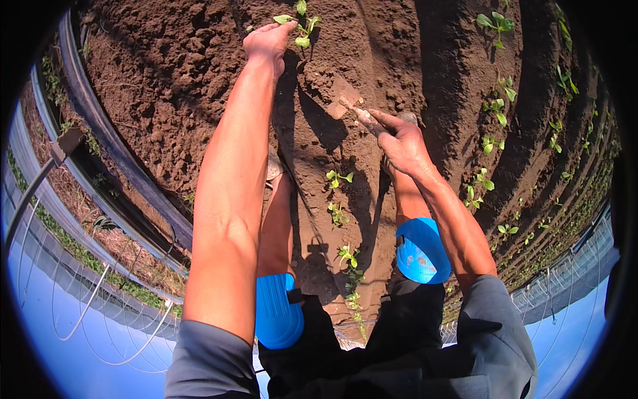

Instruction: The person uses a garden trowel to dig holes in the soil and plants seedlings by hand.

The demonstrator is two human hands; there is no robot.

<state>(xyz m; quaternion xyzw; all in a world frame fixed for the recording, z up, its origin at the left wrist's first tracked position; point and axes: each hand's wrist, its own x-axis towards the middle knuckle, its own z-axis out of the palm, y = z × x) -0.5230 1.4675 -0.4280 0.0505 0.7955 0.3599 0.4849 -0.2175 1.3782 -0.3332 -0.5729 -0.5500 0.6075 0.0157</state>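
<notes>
My left hand (271, 41) reaches to the top of the view, its fingers closed at a leaf of a green seedling (305, 31) that lies or stands on the brown soil. Lower and to the right, my right hand (403, 142) grips the handle of a small hand trowel (344, 97), whose soil-coated blade rests at or just above the ground. Whether the blade is in the soil, I cannot tell. Below the trowel, between my legs, young leafy plants (339, 178) stand in a line. The seedling's roots are hidden.
Blue knee pads (423, 252) cover my knees. Several rows of seedlings (493, 107) grow in soil ridges on the right. Loose clods of soil (164, 95) spread on the left, bordered by a dark curved edging (107, 119). Thin hoops (89, 299) stand beyond it.
</notes>
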